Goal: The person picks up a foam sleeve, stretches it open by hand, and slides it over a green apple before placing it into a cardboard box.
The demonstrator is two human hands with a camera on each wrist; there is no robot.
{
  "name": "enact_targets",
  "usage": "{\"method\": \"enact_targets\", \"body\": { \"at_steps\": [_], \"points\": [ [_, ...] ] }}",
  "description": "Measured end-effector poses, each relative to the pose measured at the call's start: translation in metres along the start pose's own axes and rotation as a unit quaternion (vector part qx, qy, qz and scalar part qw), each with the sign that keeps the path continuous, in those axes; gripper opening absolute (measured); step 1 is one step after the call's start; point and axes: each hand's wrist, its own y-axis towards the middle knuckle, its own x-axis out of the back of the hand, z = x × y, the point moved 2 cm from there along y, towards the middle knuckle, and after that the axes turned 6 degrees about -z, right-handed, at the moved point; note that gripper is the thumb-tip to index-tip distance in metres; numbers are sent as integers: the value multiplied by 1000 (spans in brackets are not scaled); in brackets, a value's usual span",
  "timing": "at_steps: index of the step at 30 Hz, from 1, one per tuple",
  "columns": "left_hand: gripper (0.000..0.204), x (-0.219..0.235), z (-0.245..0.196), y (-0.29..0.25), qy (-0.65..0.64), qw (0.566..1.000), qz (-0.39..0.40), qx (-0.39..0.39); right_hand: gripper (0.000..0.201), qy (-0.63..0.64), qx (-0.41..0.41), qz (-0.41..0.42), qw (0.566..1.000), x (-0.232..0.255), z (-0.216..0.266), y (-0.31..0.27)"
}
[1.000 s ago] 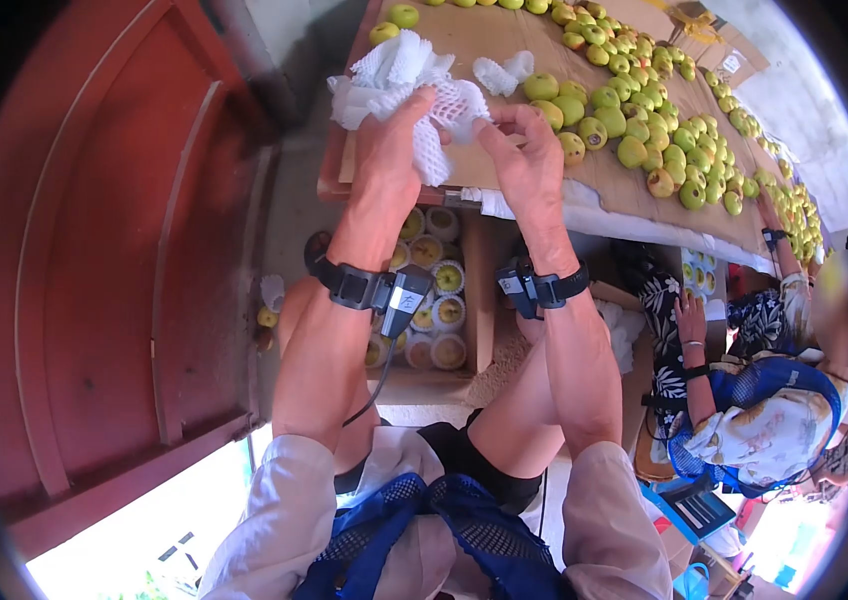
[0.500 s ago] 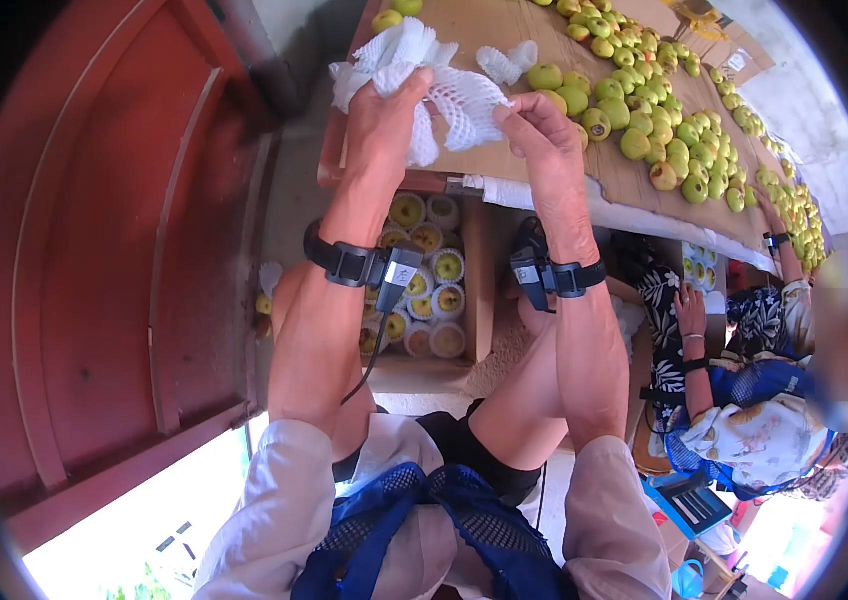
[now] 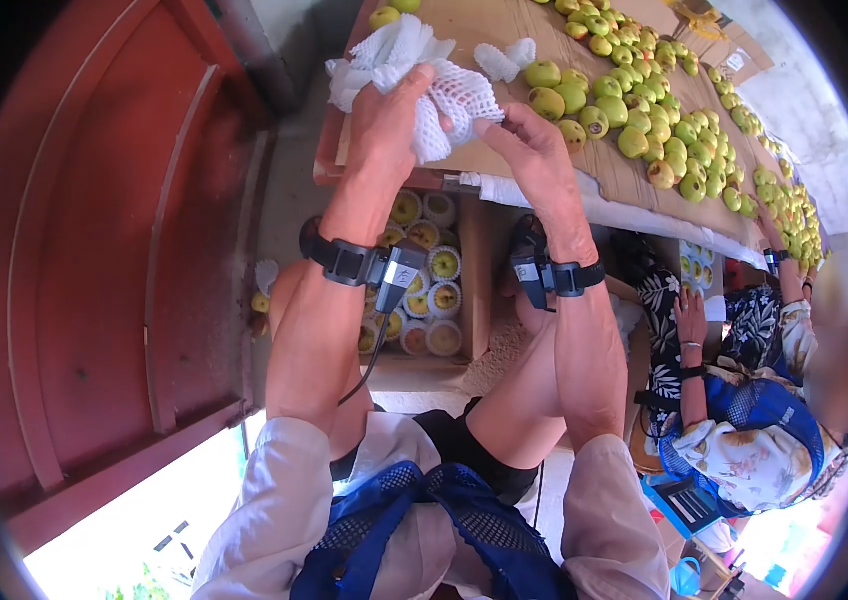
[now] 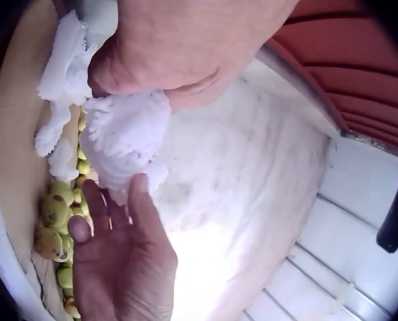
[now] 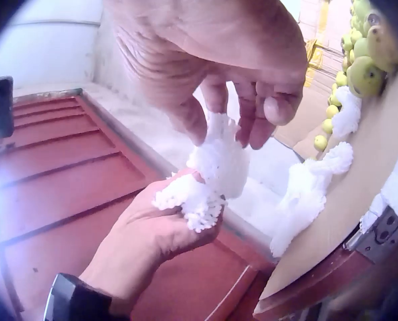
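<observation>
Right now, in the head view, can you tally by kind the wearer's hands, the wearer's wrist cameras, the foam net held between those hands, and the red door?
Left hand and right hand: 2
Left wrist camera and right wrist camera: 2
Foam net: 1
Red door: 1
Total: 6

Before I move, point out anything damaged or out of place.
A brownish apple at the near edge of the pile stands out against its greener neighbours, perhaps bruised. A stray apple sits low by the red door, away from the table. No tear shows in the held net.
</observation>
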Motion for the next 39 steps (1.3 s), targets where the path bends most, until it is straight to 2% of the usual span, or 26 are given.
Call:
{"method": "enact_targets", "body": {
  "at_steps": [2,4,7,11,14,15,18,22,28,31,34,37,39],
  "points": [
    [28,3,2,5,-21,1000,9,-7,29,-31,8,-8,999,4,-7,2],
    [30,8,5,9,9,1000,1,-9,31,-45,25,-27,998,4,-6,3],
    [34,-1,-4,0,92,995,-26,-29,30,5,-28,-102,994,10,3,3],
    [36,-10,-5,-7,189,979,-51,-49,20,30,-105,-149,983,24,-7,5],
    [31,-19,13,-17,305,947,22,-99,22,85,-122,-172,974,23,-14,6],
    [28,-22,20,-21,309,946,16,-99,25,108,-117,-178,971,21,-15,5],
    [30,-23,33,-23,392,897,16,-206,27,152,-120,-162,968,15,-17,3],
    [31,-25,37,-24,404,890,18,-211,27,192,-131,-122,965,11,-14,0],
    [26,-15,40,-11,358,912,-12,-200,26,173,-133,-139,966,22,-18,0],
    [28,-14,32,-16,252,966,-54,-27,26,180,-125,-177,959,29,-15,-1],
    [29,-11,42,-10,70,998,-7,8,27,146,-123,-186,964,33,-14,-1],
    [30,-7,42,-6,0,999,39,31,31,144,-136,-183,963,31,-13,0],
    [31,-8,42,-5,17,998,45,27,34,188,-139,-178,956,32,-9,-3]
  ]
}}
